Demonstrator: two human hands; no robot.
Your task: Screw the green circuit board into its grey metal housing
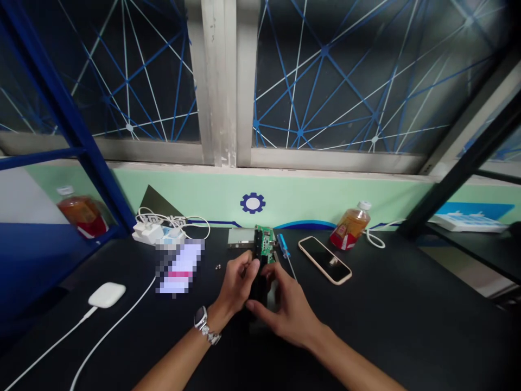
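Note:
In the middle of the desk, a black device part (260,288) stands between my two hands, partly hidden by the fingers. A green circuit board (267,243) shows at its far end. My left hand (237,282), with a watch (201,316) on the wrist, is closed on the part's left side, thumb on top. Round its right side curls my right hand (293,310), thumb low and fingers at the upper side. A blue-handled screwdriver (284,246) lies just right of the board. A flat metal piece (240,239) lies behind my left hand. Tiny metal bits, perhaps screws (218,266), are farther left.
A phone (324,260) and a drink bottle (350,225) stand at the right. To the left are a lit, blurred-out screen (181,267), a white power strip (150,232) with cables, and a white charging case (107,295). Blue (87,157) and dark (459,157) frame posts rise at both sides.

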